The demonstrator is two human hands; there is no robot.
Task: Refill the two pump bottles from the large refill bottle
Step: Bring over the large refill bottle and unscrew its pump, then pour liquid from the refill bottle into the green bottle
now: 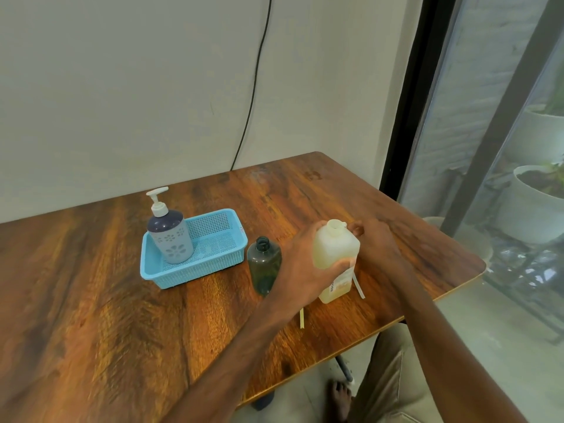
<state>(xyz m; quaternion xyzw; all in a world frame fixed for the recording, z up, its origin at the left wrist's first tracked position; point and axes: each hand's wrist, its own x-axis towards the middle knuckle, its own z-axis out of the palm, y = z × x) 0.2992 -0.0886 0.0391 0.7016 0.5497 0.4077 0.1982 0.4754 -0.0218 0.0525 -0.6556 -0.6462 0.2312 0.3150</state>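
Holding pale yellow liquid, the translucent refill bottle [332, 248] is uncapped.

My forearms [244, 346] are bare along their whole visible length, right up to my left hand [300, 265] and my right hand [378, 242], and faint ridges of tendon and vein run down the left one; both look a little soft with blur. I wear light khaki-beige trousers [393, 377] of plain cloth, with a stitched seam running down the thigh and loose folds gathered low in the view. One foot [340, 396] is bare too, toes showing, though I cannot tell which foot it is.
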